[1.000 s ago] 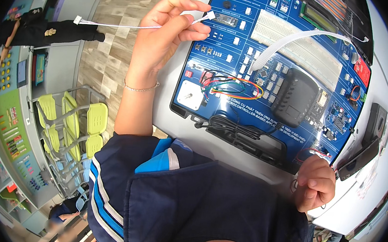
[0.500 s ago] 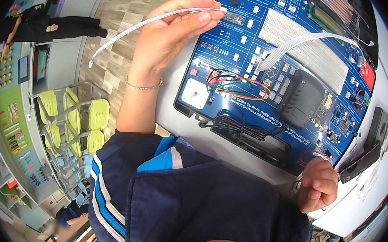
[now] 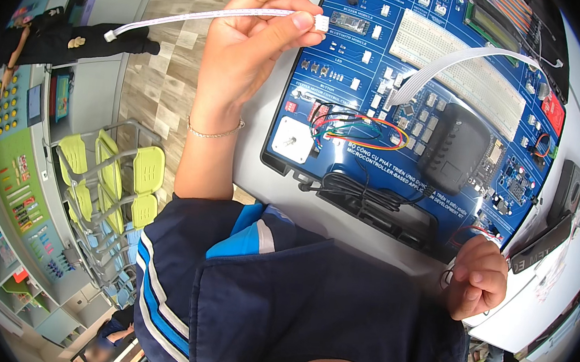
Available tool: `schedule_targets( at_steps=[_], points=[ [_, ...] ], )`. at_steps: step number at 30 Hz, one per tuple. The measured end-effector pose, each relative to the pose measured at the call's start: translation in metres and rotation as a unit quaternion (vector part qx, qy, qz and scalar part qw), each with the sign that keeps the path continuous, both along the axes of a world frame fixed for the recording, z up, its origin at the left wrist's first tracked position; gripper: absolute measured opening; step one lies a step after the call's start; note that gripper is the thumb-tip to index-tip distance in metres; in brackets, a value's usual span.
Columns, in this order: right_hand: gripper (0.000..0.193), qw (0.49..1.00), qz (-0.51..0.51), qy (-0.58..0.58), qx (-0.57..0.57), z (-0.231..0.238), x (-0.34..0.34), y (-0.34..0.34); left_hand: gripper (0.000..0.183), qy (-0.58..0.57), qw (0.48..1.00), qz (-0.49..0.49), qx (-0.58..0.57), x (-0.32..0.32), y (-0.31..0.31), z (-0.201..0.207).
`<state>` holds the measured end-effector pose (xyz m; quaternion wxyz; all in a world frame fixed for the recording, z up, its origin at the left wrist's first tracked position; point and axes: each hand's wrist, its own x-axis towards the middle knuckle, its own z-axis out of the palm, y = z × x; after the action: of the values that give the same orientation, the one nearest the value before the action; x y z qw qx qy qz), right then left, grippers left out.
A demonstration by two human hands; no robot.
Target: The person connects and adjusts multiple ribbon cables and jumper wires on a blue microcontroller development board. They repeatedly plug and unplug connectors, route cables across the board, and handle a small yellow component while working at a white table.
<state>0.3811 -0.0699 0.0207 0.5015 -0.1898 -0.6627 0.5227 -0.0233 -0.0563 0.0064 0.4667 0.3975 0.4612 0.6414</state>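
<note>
My left hand (image 3: pixel 242 53) is raised over the board's upper left edge. Thumb and fingers pinch a thin white cable (image 3: pixel 201 14) just behind its white plug (image 3: pixel 322 23). From there the cable stretches left to a second small plug hanging free over the floor. Below lies a blue electronics kit board (image 3: pixel 400 184) with labelled modules and small white sockets. Beside the board's lower right edge, my right hand (image 3: pixel 478 277) is curled closed, with nothing seen in its fingers. A dark thin band sits by that wrist.
On the board are a white breadboard (image 3: pixel 445 63), a black power adapter (image 3: pixel 453 147) with coiled cord (image 3: pixel 361 191), coloured jumper wires (image 3: pixel 377 130) and a grey ribbon cable (image 3: pixel 452 57). A black box (image 3: pixel 540 244) stands right. Green chairs (image 3: pixel 108 172) and another person (image 3: pixel 102 44) are left.
My left hand has turned the cable: its free end swung up and left, and the held plug now shows more fully, slightly lower. My right hand has hardly moved.
</note>
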Motion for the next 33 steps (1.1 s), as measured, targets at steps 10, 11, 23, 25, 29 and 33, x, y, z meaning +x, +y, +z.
schedule_targets(
  at_steps=[10, 11, 23, 25, 29, 33],
  points=[
    [0.019, 1.0, 0.018, -0.005, 0.019, -0.004, 0.002, 0.003, 0.033, -0.037, 0.998, 0.005, -0.043, -0.004, 0.0, 0.001],
    [0.019, 0.999, 0.022, -0.006, 0.024, -0.004, 0.003, 0.004, 0.032, -0.047, 0.998, 0.005, -0.046, -0.004, 0.001, 0.002],
    [0.019, 0.999, 0.028, -0.011, 0.04, -0.007, 0.006, 0.005, 0.029, 0.022, 0.998, 0.038, -0.052, 0.011, 0.004, 0.003],
    [0.019, 0.999, 0.03, -0.011, 0.039, -0.007, 0.006, 0.006, 0.029, 0.011, 0.999, 0.023, -0.04, 0.01, 0.005, 0.005],
    [0.02, 0.999, 0.02, -0.011, 0.038, -0.007, 0.005, 0.004, 0.028, 0.007, 0.999, 0.006, -0.041, 0.006, 0.004, 0.005],
    [0.02, 0.999, 0.026, -0.011, 0.043, -0.008, 0.006, 0.005, 0.027, 0.039, 0.999, -0.001, -0.029, 0.004, 0.001, 0.002]
  ],
)
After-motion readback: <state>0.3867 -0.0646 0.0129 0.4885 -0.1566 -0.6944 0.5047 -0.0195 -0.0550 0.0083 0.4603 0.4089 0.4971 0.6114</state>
